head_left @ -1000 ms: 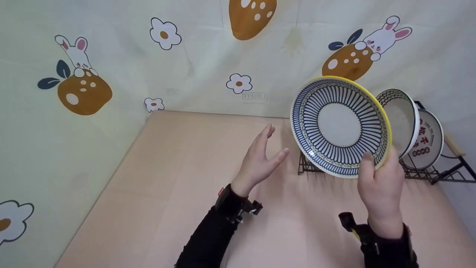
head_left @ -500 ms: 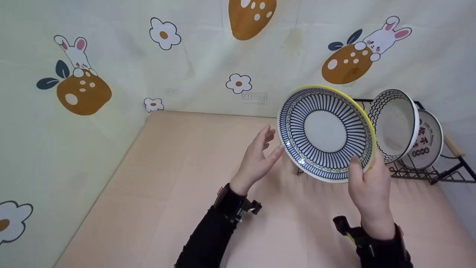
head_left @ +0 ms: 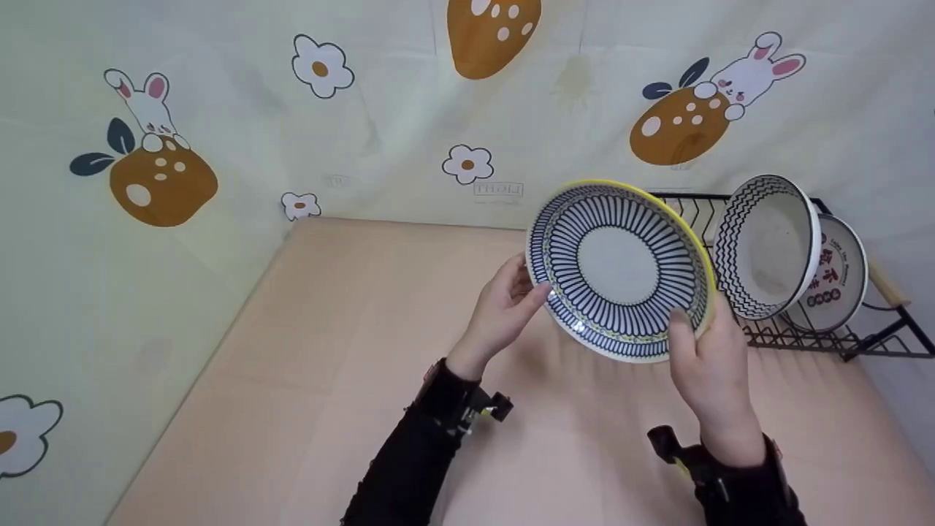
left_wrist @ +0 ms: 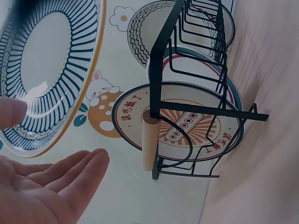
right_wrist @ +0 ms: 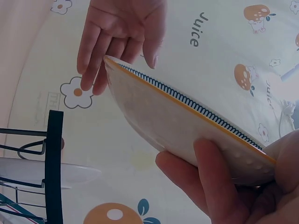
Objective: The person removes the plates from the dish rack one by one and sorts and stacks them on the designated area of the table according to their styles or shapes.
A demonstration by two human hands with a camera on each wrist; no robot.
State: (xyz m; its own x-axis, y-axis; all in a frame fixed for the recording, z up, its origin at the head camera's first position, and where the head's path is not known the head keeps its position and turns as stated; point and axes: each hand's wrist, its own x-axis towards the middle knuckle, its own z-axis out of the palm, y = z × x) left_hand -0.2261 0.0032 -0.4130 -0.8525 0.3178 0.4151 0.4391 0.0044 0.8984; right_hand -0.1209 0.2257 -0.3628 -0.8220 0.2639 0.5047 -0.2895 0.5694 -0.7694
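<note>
A deep plate (head_left: 617, 264) with blue looped stripes and a yellow rim is held up in the air, its patterned face tilted toward the head camera. My right hand (head_left: 712, 372) grips its right rim, thumb on the face; in the right wrist view, fingers (right_wrist: 215, 172) curve under the pale underside. At the opposite edge is my left hand (head_left: 497, 307), its thumb overlapping the plate's face in the head view. Its fingers (left_wrist: 79, 182) extend fairly straight in the left wrist view, with a gap below the rim. Whether the left thumb touches the plate I cannot tell.
A black wire dish rack (left_wrist: 156, 74) with a wooden handle (left_wrist: 150, 140) stands at the right. It holds a zigzag-patterned bowl (head_left: 774, 248) and a plate with red characters (head_left: 829, 277), among other dishes. A printed cloth (head_left: 394, 109) hangs behind the pale pink tabletop (head_left: 329, 351).
My right hand has carried the plate left and slightly down, away from the rack. The plate's left edge has come between my left thumb and fingers, uncovering more of the rack and bowl.
</note>
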